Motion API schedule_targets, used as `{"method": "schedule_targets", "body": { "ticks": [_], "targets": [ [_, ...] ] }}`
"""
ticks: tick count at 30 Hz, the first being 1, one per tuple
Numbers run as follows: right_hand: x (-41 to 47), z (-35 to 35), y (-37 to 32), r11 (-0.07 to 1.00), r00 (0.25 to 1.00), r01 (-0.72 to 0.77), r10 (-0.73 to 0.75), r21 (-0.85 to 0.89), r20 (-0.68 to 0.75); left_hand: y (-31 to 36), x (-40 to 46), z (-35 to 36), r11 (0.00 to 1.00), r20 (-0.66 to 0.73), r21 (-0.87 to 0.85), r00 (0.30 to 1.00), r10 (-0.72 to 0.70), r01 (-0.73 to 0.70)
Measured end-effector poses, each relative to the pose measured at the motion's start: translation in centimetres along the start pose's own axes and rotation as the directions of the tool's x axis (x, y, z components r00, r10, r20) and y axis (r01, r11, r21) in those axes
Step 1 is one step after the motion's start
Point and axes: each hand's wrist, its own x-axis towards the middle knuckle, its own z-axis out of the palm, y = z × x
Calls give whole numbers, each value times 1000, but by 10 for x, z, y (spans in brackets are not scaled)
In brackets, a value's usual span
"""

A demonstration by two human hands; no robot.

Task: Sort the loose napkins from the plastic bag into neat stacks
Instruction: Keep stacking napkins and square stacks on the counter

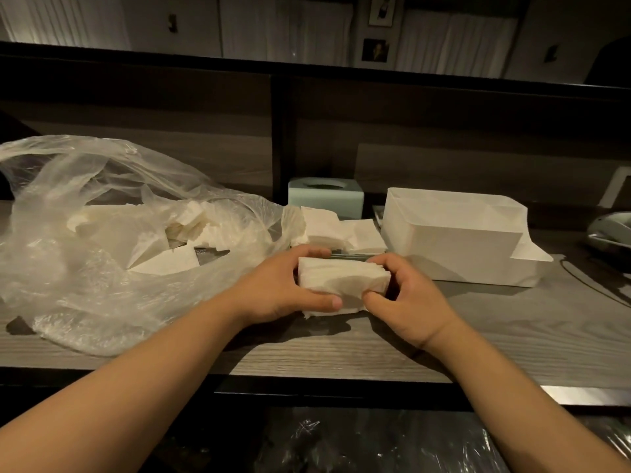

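A napkin stack (343, 285) is clamped btwn left hand (283, 288) & right hand (406, 298), fingers curled round its ends, on the wood counter (478, 336). Loose napkins are seen in the plastic bag (102, 233), w/ more stacks (341, 230) beside a white box (457, 233).

Plastic bag (102, 240) of napkins (191, 223) left, napkin stacks (341, 230) centre, box (454, 230) right, on the counter (512, 336).

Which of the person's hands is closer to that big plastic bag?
The left hand. It grips the left end of the napkin stack, right beside the bag. The right hand holds the stack's far end, away from the bag.
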Motion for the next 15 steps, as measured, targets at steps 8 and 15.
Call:
{"method": "schedule_targets", "body": {
  "ticks": [8,15],
  "targets": [
    [0,5,7,903,1000,-27,24,-428,-12,-2,1,2,993,-34,-119,999,6,-10],
    [-1,10,3,808,996,-15,62,-590,59,-1,1,1,999,-21,-9,999,44,-44]
  ]
}}
